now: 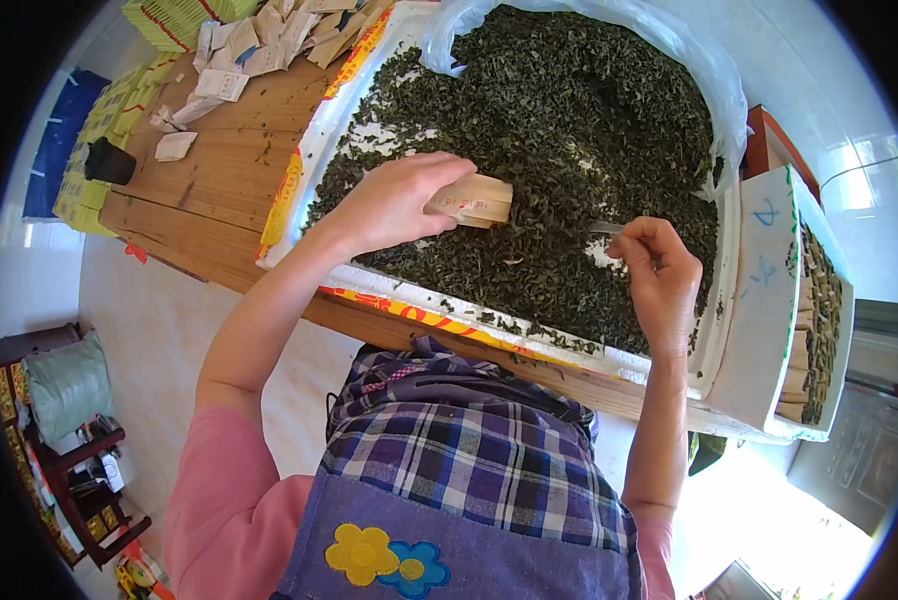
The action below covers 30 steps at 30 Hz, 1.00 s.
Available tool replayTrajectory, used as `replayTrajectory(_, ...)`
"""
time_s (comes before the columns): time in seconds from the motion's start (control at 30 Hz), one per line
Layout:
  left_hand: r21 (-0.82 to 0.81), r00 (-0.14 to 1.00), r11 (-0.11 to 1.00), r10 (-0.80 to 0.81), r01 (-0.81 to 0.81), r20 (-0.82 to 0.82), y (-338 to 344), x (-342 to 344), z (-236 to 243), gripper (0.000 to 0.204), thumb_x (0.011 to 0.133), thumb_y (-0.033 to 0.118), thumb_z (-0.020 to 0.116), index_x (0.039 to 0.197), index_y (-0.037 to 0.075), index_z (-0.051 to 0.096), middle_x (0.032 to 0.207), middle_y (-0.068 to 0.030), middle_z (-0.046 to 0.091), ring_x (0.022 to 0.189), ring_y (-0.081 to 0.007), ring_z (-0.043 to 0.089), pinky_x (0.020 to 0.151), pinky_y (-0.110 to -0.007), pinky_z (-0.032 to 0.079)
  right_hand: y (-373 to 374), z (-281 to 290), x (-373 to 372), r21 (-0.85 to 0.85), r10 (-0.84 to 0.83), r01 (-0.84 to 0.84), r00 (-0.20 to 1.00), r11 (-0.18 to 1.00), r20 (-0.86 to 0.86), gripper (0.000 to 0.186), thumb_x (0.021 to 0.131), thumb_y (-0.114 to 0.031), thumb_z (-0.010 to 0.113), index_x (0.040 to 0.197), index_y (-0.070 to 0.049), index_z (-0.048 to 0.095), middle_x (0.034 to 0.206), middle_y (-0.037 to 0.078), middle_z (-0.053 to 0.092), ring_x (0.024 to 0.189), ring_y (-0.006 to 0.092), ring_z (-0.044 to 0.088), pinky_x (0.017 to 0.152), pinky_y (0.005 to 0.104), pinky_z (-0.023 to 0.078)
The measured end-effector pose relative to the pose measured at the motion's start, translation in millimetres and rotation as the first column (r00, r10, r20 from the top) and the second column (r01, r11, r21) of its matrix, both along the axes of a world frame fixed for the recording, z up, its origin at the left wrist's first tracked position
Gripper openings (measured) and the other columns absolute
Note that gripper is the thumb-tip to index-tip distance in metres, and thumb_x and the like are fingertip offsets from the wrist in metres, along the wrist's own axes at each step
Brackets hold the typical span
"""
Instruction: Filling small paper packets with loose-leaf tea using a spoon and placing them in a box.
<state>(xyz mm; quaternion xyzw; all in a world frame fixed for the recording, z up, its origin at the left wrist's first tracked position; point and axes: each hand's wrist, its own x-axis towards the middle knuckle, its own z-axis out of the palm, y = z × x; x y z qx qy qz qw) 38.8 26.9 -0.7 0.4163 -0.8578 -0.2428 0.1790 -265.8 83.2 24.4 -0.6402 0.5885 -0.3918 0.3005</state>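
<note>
My left hand (394, 203) holds a small tan paper packet (479, 198) on its side over a wide heap of dark green dried leaves (579, 120). The packet's mouth faces right, toward my other hand. Pinched between the thumb and fingers of my right hand (661, 275) is the end of a thin, pale, spoon-like tool (603, 228); its far end is lost among the leaves, so its full shape cannot be made out. The leaves lie in a white foam tray (727, 265), where a few pale patches of the bottom show through.
Clear plastic sheeting (731, 90) bunches along the tray's far rim. At right, a white box (764, 245) holds tightly packed brown packets (819, 335). Loose paper packets (259, 45) lie on the wooden table (234, 150), with a black cup (110, 161) and yellow-green boxes (94, 110) at left.
</note>
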Motion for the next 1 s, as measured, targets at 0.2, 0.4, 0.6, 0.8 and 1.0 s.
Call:
replayTrajectory(0.2, 0.088, 0.966, 0.996, 0.008, 0.015, -0.260, -0.2, -8.8, -3.2, 0.061, 0.072, 0.006, 0.077, 0.128, 0.002, 0.054, 0.122, -0.0132, 0.061, 0.110, -0.0291, 0.061, 0.095, -0.037, 0.048, -0.8, 20.8, 22.2, -0.106, 0.025, -0.034, 0.997, 0.994, -0.079, 0.003, 0.090, 0.002, 0.062, 0.092, 0.001, 0.063, 0.081, 0.005, 0.067, 0.073, 0.0099, 0.063, 0.069, 0.0235, 0.050)
replayTrajectory(0.4, 0.114, 0.932, 0.993, 0.040, 0.002, -0.361, -0.3, -10.7, -5.8, 0.062, 0.072, 0.007, 0.079, 0.129, 0.005, 0.054, 0.120, -0.0118, 0.062, 0.108, -0.0257, 0.062, 0.093, -0.034, 0.048, -12.9, 34.8, 50.8, -0.452, 0.169, -0.454, 0.824, 0.768, -0.541, 0.021, 0.072, 0.014, 0.062, 0.088, 0.000, 0.062, 0.083, 0.010, 0.066, 0.075, 0.0270, 0.063, 0.072, 0.0361, 0.051)
replayTrajectory(0.6, 0.212, 0.896, 0.977, 0.122, -0.032, -0.428, 1.7, -1.3, -7.3, 0.062, 0.075, 0.010, 0.079, 0.131, 0.005, 0.053, 0.121, -0.0104, 0.062, 0.109, -0.0217, 0.062, 0.091, -0.035, 0.049, -11.7, 54.8, 40.0, -0.534, 0.021, -0.436, 0.788, 0.724, -0.615, 0.018, 0.074, 0.013, 0.063, 0.087, 0.000, 0.062, 0.088, 0.010, 0.069, 0.077, 0.0270, 0.065, 0.075, 0.0364, 0.051)
replayTrajectory(0.8, 0.116, 0.960, 0.987, 0.138, -0.112, -0.243, -2.0, 17.9, 1.4, 0.061, 0.074, 0.006, 0.076, 0.130, 0.003, 0.053, 0.125, -0.0140, 0.060, 0.111, -0.0284, 0.061, 0.097, -0.035, 0.047, -1.8, 37.1, -8.2, -0.373, -0.121, -0.196, 0.726, 0.907, -0.677, 0.006, 0.087, 0.003, 0.060, 0.090, -0.002, 0.061, 0.083, 0.010, 0.064, 0.078, 0.0281, 0.061, 0.070, 0.0364, 0.048)
replayTrajectory(1.0, -0.002, 0.984, 0.989, 0.145, -0.145, 0.099, -8.6, 12.6, 0.7, 0.056, 0.076, 0.010, 0.072, 0.127, 0.002, 0.054, 0.125, -0.0146, 0.059, 0.111, -0.0325, 0.059, 0.096, -0.040, 0.048, -0.8, -9.8, -5.9, -0.335, -0.075, -0.147, 0.820, 0.931, -0.567, 0.009, 0.086, 0.004, 0.060, 0.092, -0.002, 0.062, 0.083, 0.012, 0.066, 0.077, 0.0273, 0.062, 0.070, 0.0363, 0.049)
